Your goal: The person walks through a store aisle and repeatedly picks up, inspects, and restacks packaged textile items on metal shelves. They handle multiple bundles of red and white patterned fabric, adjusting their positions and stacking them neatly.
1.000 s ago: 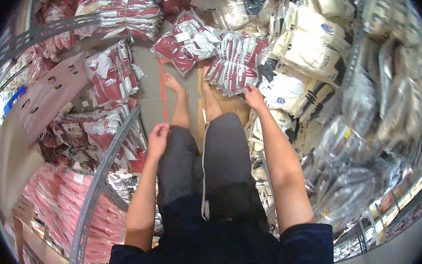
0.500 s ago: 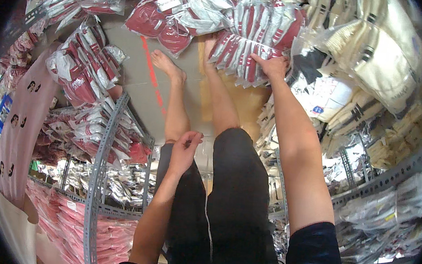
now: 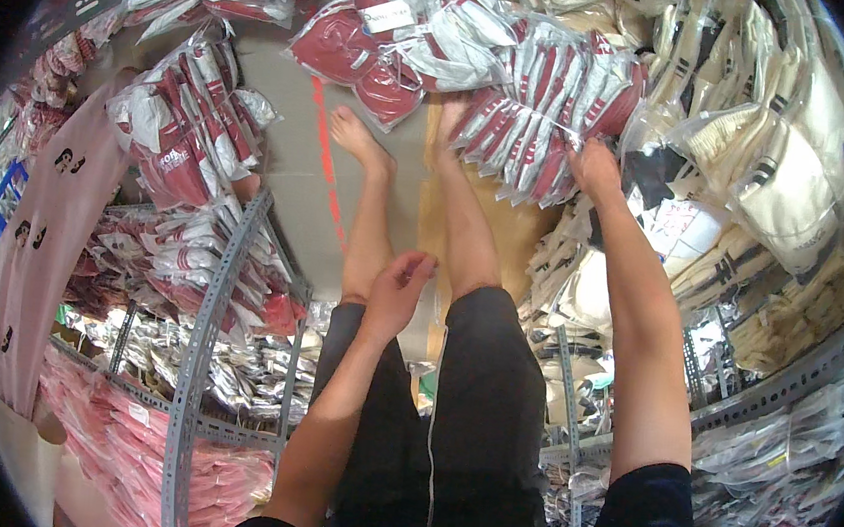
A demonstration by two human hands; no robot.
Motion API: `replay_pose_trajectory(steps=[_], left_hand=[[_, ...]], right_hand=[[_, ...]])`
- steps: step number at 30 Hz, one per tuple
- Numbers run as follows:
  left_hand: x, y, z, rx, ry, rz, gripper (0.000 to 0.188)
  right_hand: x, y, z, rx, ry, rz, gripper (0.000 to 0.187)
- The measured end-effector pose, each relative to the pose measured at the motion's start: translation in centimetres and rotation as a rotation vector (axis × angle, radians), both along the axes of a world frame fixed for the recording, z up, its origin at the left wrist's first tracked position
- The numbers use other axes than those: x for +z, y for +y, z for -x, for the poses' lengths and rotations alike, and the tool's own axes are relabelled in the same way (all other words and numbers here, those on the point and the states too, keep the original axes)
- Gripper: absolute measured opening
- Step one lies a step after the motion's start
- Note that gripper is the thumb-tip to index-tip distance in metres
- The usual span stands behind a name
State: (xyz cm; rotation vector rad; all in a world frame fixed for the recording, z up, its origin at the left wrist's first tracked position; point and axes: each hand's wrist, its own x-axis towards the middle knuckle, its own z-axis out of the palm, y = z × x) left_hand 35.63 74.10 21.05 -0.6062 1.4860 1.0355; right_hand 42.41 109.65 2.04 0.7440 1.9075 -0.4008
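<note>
A tied bundle of red-and-white garments in clear plastic bags [image 3: 535, 123] lies at the upper middle, over my right foot. Reaching forward, my right hand [image 3: 596, 168] is closed on the bundle's near right edge, by the white string around it. Its fingertips are partly hidden. My left hand [image 3: 402, 287] hovers above my left knee, fingers loosely curled and holding nothing. Left of the gripped bundle, and touching it, is another bundle of bagged red-and-white garments [image 3: 396, 45] with a white tag [image 3: 388, 17].
Grey metal racks [image 3: 200, 365] full of bagged garments stand on both sides. Cream garments in plastic [image 3: 779, 194] bulge out at right. A pink cloth [image 3: 43, 230] hangs at left. Red tape [image 3: 326, 160] runs along the grey floor beside brown cardboard [image 3: 504, 241].
The whole view has shifted, so things appear farther right and lower. My right thumb, earlier stretched over the bundle, is drawn in at its edge. My left hand stays loosely curled.
</note>
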Motion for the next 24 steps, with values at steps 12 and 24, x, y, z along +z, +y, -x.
replay_pose_trajectory(steps=[12, 24], left_hand=[[-3.1, -5.6, -0.1, 0.09, -0.018, 0.019, 0.03], [-4.9, -11.8, 0.7, -0.105, -0.104, 0.045, 0.03]], right_hand=[[-0.7, 0.0, 1.3, 0.089, -0.259, 0.072, 0.083], [5.6, -13.6, 9.5, 0.041, 0.128, -0.057, 0.052]])
